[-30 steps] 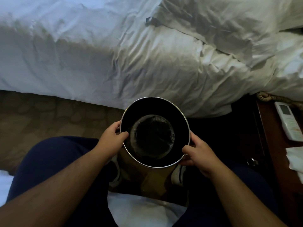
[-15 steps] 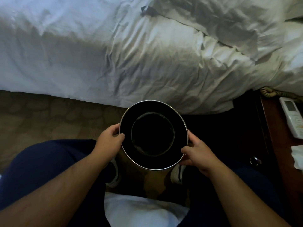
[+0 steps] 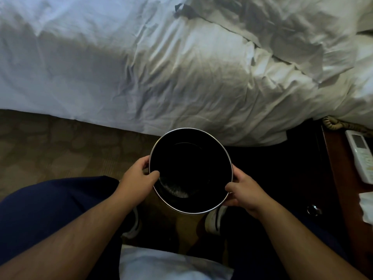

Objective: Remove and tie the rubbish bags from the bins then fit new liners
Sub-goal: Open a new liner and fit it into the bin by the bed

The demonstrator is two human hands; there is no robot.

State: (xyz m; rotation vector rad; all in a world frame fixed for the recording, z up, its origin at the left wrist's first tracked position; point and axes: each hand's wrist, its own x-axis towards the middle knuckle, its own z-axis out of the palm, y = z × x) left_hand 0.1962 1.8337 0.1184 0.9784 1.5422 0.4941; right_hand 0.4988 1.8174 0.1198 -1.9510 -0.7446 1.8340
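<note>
Both hands hold the bin [image 3: 190, 172] between them by its metal rim: the left hand [image 3: 137, 178] grips the left edge, thumb hooked inside, and the right hand [image 3: 245, 191] clasps the right edge. Beyond the hands lies a rumpled white bed [image 3: 161, 67].

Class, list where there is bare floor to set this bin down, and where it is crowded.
Free: carpet left of the bin, between the bed and the left leg. Crowded: the nightstand at right, with remote and papers; shoes below the bin.
</note>
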